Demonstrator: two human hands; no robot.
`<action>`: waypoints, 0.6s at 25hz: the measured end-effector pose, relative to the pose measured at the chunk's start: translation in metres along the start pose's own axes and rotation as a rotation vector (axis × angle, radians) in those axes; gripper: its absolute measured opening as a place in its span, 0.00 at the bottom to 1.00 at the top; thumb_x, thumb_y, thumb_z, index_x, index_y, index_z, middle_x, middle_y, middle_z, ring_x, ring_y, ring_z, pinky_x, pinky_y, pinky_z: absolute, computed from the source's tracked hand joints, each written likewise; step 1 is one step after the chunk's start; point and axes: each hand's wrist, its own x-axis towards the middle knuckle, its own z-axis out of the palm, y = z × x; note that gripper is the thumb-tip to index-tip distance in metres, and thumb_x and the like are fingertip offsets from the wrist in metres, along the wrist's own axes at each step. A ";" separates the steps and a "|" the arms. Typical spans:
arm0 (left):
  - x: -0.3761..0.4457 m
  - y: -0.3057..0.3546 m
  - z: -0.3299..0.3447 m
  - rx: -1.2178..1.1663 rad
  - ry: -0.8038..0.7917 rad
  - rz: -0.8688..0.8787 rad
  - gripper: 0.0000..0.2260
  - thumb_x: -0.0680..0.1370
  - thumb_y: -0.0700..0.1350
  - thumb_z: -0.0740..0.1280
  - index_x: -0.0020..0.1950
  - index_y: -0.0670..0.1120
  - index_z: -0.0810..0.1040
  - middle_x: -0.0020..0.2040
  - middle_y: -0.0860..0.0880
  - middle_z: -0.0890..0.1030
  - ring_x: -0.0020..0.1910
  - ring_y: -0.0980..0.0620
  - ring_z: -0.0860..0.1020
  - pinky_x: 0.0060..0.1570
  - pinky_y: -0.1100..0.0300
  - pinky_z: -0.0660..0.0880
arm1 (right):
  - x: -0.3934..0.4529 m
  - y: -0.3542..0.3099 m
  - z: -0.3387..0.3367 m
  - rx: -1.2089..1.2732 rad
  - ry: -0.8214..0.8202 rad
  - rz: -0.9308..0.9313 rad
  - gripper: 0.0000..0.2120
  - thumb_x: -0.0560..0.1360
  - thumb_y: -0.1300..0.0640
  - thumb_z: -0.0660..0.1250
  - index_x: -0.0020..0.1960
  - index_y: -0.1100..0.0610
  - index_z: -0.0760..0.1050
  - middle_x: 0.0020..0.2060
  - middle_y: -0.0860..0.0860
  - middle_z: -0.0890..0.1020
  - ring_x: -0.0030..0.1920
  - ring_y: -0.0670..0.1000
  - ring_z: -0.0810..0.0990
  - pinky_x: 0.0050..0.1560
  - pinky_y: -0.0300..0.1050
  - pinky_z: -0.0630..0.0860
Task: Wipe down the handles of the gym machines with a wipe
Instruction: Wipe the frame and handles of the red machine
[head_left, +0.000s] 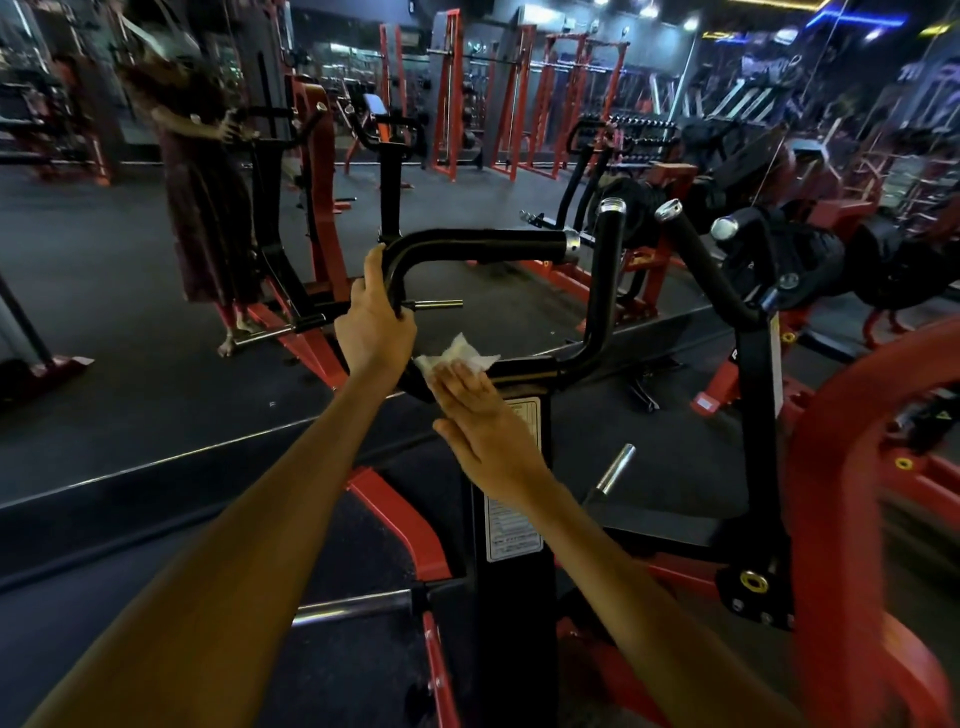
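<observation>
— Hands first: left hand curled round the bend of the black curved steel handle bar, thumb up along the tube. Why there?

— Probably to steady the arm of the machine, so no swing while wiping. Grips the bare tube just below the bend, well clear of the padded grip.

— And right hand?

— Flat, fingers straight and together, pressing the white crumpled wipe down onto the black horizontal crossbar at the foot of the handles. Not pinching, just pressing; wipe pokes out beyond the fingertips, lying right on the bar between the two hands.

— Why flat rather than wrapped?

— Suits a broad top face of a bar; likely meant for sliding along. For the round grips, wrapping the wipe round the tube seems the better hold.

— How far along?

— Hard to judge. No telling wet from dry in this dim light. Black upright foam-covered handle with chrome end cap stands just right of the wipe, apart from it, untouched now. Further black handles beyond, towards the red steel frame.

— Anything else near?

— White instruction label on the black post under the right wrist. Other person standing well apart, far left, at another machine.
</observation>
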 end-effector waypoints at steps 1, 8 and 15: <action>0.000 0.000 0.001 -0.002 0.006 0.002 0.32 0.75 0.36 0.63 0.77 0.50 0.56 0.62 0.41 0.74 0.52 0.40 0.78 0.52 0.43 0.75 | -0.005 0.009 0.000 -0.052 0.008 -0.044 0.25 0.80 0.50 0.49 0.75 0.58 0.56 0.74 0.51 0.56 0.75 0.49 0.49 0.75 0.45 0.44; 0.001 -0.007 0.011 0.007 0.118 0.093 0.32 0.74 0.34 0.64 0.76 0.45 0.57 0.61 0.39 0.72 0.56 0.41 0.75 0.55 0.44 0.74 | -0.034 0.066 -0.026 0.050 0.237 0.383 0.28 0.78 0.40 0.44 0.74 0.54 0.50 0.73 0.45 0.54 0.73 0.41 0.45 0.74 0.44 0.47; -0.016 -0.010 0.019 0.323 0.107 0.537 0.22 0.75 0.35 0.59 0.70 0.41 0.70 0.72 0.39 0.66 0.75 0.39 0.58 0.73 0.43 0.47 | -0.020 0.089 -0.043 -0.001 0.257 0.451 0.23 0.81 0.47 0.50 0.68 0.59 0.69 0.67 0.57 0.72 0.71 0.56 0.64 0.73 0.53 0.57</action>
